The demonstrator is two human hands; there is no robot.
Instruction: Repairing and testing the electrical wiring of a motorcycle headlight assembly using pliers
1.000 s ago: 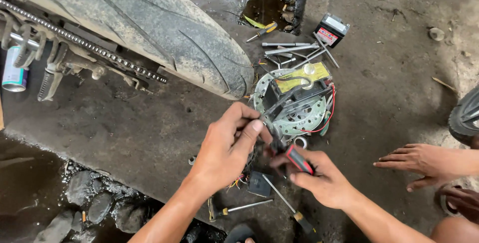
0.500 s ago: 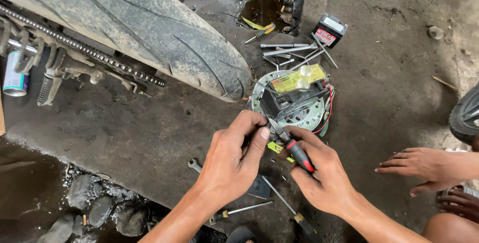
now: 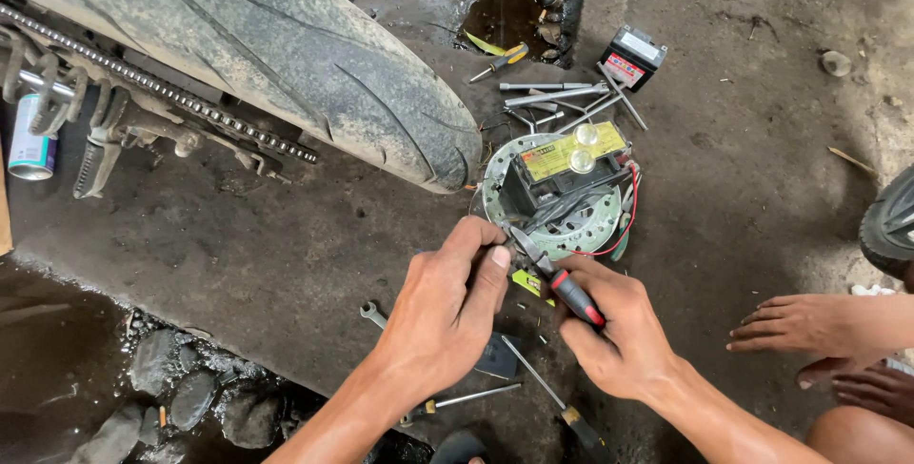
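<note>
The pliers (image 3: 564, 283) have red and black handles and dark grey metal jaws. The battery (image 3: 564, 174) is black with a yellow top label and two pale round caps. The brake disc (image 3: 583, 224) beneath it is silver-grey, pierced with a pattern of small round holes. A red wire (image 3: 630, 217) runs along its right edge. The tyre (image 3: 286, 45) is dusty grey-black with curved tread grooves. The chain (image 3: 162, 91) is dull grey-brown. The small box (image 3: 633, 57) is black with a red and white label. The screwdriver (image 3: 505, 59) has a yellow and black handle. The floor (image 3: 762, 140) is mottled grey-brown.
</note>
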